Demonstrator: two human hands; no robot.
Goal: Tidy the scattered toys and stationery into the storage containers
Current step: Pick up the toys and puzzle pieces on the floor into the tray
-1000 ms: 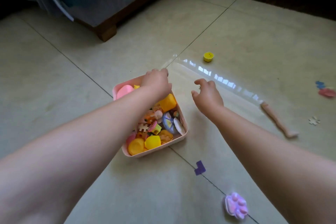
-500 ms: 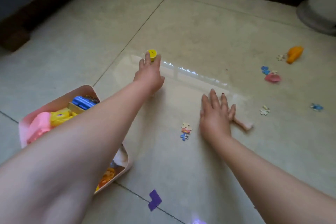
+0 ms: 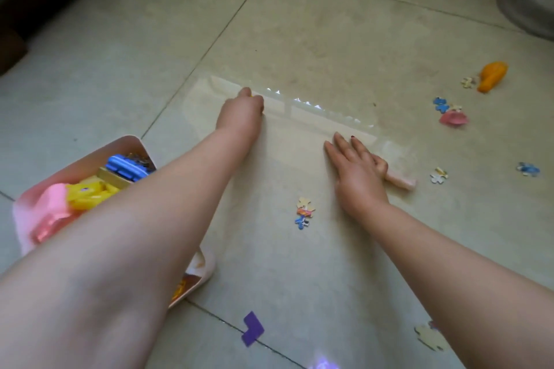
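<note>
My left hand [image 3: 242, 112] reaches far forward on the tiled floor, its fingers curled over a small yellow toy [image 3: 254, 95] of which only a sliver shows. My right hand [image 3: 355, 171] lies flat on the floor with straight fingers, resting over one end of a pale pink stick [image 3: 400, 181]. The pink storage bin [image 3: 132, 141] sits at the left under my left forearm, holding a blue toy [image 3: 126, 168], yellow pieces [image 3: 87, 193] and a pink piece [image 3: 52, 213]. Between my arms lies a cluster of puzzle pieces [image 3: 304, 211].
More items lie scattered on the floor: an orange toy [image 3: 493, 76], a pink toy with blue pieces [image 3: 452, 117], puzzle pieces [image 3: 439, 175], a blue piece [image 3: 528, 169], a purple shape [image 3: 253, 328], and a pale puzzle piece [image 3: 431, 337]. A grey round base [image 3: 527, 6] stands far right.
My left hand left the bin, reached forward to the yellow toy and has now curled over it. My right hand moved right and flattened onto the pink stick.
</note>
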